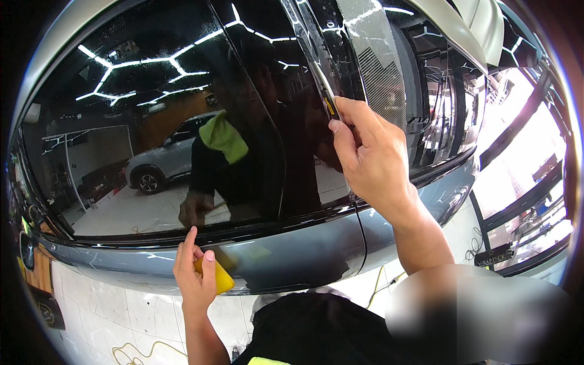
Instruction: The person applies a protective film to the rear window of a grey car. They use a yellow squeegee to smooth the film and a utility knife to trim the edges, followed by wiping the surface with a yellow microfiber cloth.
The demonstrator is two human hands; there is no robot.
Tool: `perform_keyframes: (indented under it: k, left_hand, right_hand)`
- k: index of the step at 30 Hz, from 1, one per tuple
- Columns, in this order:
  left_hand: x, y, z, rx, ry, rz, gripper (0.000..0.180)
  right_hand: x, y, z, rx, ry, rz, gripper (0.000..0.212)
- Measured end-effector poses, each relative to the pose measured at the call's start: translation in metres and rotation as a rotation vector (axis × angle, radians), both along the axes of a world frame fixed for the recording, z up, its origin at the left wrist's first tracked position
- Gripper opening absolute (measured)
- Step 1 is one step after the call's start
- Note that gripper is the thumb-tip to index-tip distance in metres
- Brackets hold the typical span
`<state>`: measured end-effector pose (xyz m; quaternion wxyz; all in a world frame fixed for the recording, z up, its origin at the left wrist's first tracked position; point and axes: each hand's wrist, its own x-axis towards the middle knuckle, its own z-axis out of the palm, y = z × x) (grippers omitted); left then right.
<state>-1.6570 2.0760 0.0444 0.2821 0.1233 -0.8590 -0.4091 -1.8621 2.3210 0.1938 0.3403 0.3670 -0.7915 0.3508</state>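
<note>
My right hand (pixel 371 146) is raised at the dark pillar between the car's side windows. Its thumb and fingers pinch a slim cutter knife (pixel 330 107), dark with a yellow mark, and the tool lies along the pillar. A strip of clear, wet-looking film (pixel 310 45) runs up the pillar above it. Low on the left, my left hand (pixel 196 274) holds a yellow squeegee (pixel 223 281) against the palm. Its index finger stretches up to the lower edge of the dark side window (pixel 152 210). The grey door panel (pixel 292 261) lies just below the glass.
Right of the pillar is another window (pixel 435 97), with a patterned patch beside it. A side mirror (pixel 486 30) juts out at the upper right. Yellow cords (pixel 143 356) lie on the white tiled floor (pixel 146 304). The windows mirror ceiling lights and another car.
</note>
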Motion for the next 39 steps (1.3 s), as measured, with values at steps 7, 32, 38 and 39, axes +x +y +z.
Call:
perform_keyframes:
  k: [7,32,38,39]
  left_hand:
    - [0.000,-0.001,-0.005,0.005,0.014,-0.013,0.046]
    - [0.001,0.000,-0.003,-0.037,-0.015,0.039,0.049]
    - [0.002,0.001,-0.002,-0.049,-0.012,0.040,0.048]
    - [0.001,0.002,-0.002,-0.050,-0.013,0.041,0.048]
  right_hand:
    - [0.002,0.007,-0.010,0.017,-0.014,-0.016,0.022]
    - [0.016,0.026,-0.040,0.041,-0.063,0.001,0.026]
    - [0.019,0.031,-0.046,0.072,-0.050,-0.025,0.022]
    - [0.019,0.032,-0.047,0.072,-0.051,-0.028,0.022]
